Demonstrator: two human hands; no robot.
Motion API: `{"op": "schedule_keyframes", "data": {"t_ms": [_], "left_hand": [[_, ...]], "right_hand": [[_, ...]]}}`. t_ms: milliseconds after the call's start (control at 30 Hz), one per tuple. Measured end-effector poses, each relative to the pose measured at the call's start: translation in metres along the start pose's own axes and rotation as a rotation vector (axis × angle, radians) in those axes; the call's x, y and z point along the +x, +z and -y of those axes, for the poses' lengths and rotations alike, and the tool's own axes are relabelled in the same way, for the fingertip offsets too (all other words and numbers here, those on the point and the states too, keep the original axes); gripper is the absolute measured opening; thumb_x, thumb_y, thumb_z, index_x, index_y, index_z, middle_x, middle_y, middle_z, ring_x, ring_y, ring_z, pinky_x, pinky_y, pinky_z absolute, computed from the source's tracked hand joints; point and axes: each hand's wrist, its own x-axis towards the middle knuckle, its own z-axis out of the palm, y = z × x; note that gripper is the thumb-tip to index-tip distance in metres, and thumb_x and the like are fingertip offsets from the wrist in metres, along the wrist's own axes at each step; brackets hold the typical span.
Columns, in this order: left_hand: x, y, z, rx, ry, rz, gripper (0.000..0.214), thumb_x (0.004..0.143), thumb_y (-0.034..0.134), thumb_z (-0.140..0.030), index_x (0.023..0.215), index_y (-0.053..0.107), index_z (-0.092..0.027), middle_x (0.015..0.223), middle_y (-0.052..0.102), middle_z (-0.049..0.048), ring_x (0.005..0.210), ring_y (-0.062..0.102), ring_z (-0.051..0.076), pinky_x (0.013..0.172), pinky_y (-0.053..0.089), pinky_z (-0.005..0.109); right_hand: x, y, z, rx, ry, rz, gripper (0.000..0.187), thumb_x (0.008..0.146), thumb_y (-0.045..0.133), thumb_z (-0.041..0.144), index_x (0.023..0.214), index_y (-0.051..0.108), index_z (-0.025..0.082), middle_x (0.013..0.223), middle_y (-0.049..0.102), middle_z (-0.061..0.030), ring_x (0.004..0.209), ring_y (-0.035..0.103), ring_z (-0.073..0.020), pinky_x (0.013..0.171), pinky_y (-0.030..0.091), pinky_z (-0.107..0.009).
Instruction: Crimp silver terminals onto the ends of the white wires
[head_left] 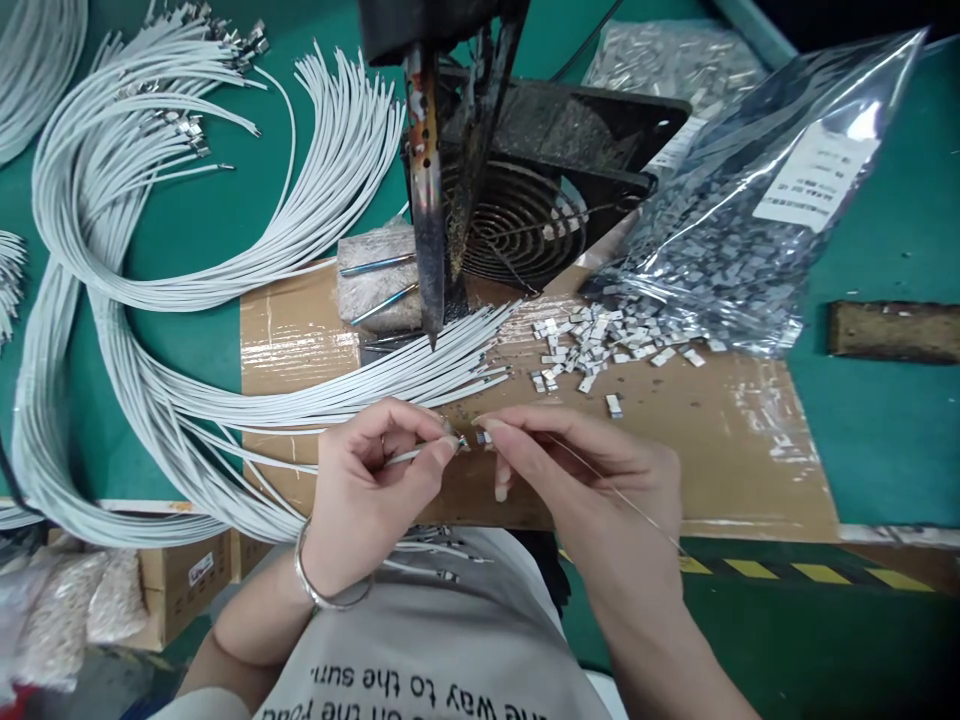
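Note:
My left hand (375,475) pinches the stripped end of a white wire (409,455) between thumb and forefinger. My right hand (577,475) pinches a small metal terminal (484,438) right at the wire's tip; a thin strand of solder wire (622,500) runs back across this hand. Both hands hover over a cardboard sheet (735,440) near the table's front edge. Just beyond them lies a fan of white wires (420,365) with bare ends. A mounted soldering iron (426,200) points down at those ends.
Loose metal terminals (600,345) spill from a clear plastic bag (750,230) at the right. A black fan (540,200) stands behind the iron. Big coils of white wire (150,200) fill the green table's left. Small boxes (180,580) sit at lower left.

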Motion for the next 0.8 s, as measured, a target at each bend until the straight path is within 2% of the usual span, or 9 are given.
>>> {"op": "schedule_keyframes", "data": {"t_ms": [67, 167, 333, 567, 667, 800], "left_hand": [[0.0, 0.0, 0.0, -0.01, -0.005, -0.006, 0.009, 0.085, 0.079, -0.014, 0.078, 0.075, -0.019, 0.079, 0.077, 0.0018, 0.06, 0.058, 0.007, 0.051, 0.042, 0.014], [0.002, 0.001, -0.003, -0.014, 0.002, -0.037, 0.01, 0.084, 0.079, -0.014, 0.077, 0.074, -0.018, 0.069, 0.073, -0.0002, 0.054, 0.054, 0.005, 0.048, 0.04, 0.012], [0.006, 0.005, -0.012, 0.023, 0.024, -0.057, 0.012, 0.076, 0.078, -0.009, 0.072, 0.071, -0.017, 0.062, 0.071, -0.0006, 0.053, 0.057, 0.007, 0.048, 0.044, 0.012], [0.009, 0.007, -0.015, 0.049, 0.013, -0.063, 0.011, 0.074, 0.077, -0.01, 0.07, 0.069, -0.017, 0.059, 0.07, -0.0003, 0.05, 0.054, 0.007, 0.046, 0.044, 0.015], [0.009, 0.007, -0.016, 0.034, 0.002, -0.069, 0.012, 0.073, 0.078, -0.009, 0.069, 0.069, -0.016, 0.059, 0.069, -0.0007, 0.05, 0.055, 0.006, 0.045, 0.044, 0.013], [0.008, 0.008, -0.015, -0.014, -0.045, -0.041, 0.012, 0.073, 0.078, -0.007, 0.07, 0.07, -0.016, 0.06, 0.069, -0.0013, 0.05, 0.055, 0.005, 0.045, 0.043, 0.011]], "right_hand": [[0.0, 0.0, 0.001, -0.007, -0.033, 0.011, 0.022, 0.088, 0.077, 0.01, 0.085, 0.085, 0.031, 0.075, 0.075, 0.0046, 0.05, 0.062, -0.0055, 0.048, 0.054, -0.016], [-0.002, -0.001, 0.002, -0.051, -0.048, 0.038, 0.024, 0.089, 0.077, 0.01, 0.088, 0.087, 0.032, 0.076, 0.075, 0.0044, 0.052, 0.062, -0.0051, 0.049, 0.053, -0.015], [-0.005, 0.0, 0.002, -0.054, -0.071, 0.071, 0.031, 0.088, 0.076, 0.008, 0.091, 0.088, 0.036, 0.076, 0.075, 0.0049, 0.052, 0.062, -0.0047, 0.048, 0.052, -0.014], [-0.007, 0.003, 0.001, -0.102, -0.105, 0.035, 0.027, 0.088, 0.077, 0.009, 0.091, 0.087, 0.034, 0.078, 0.076, 0.0048, 0.051, 0.063, -0.0062, 0.048, 0.053, -0.017], [-0.009, 0.004, -0.001, -0.19, -0.192, 0.0, 0.024, 0.088, 0.078, 0.009, 0.091, 0.086, 0.032, 0.078, 0.077, 0.0043, 0.056, 0.067, -0.0089, 0.052, 0.056, -0.02], [-0.014, 0.004, -0.008, -0.392, -0.417, -0.063, 0.029, 0.087, 0.079, 0.008, 0.1, 0.084, 0.034, 0.086, 0.081, 0.0014, 0.065, 0.073, -0.0155, 0.064, 0.064, -0.029]]}}
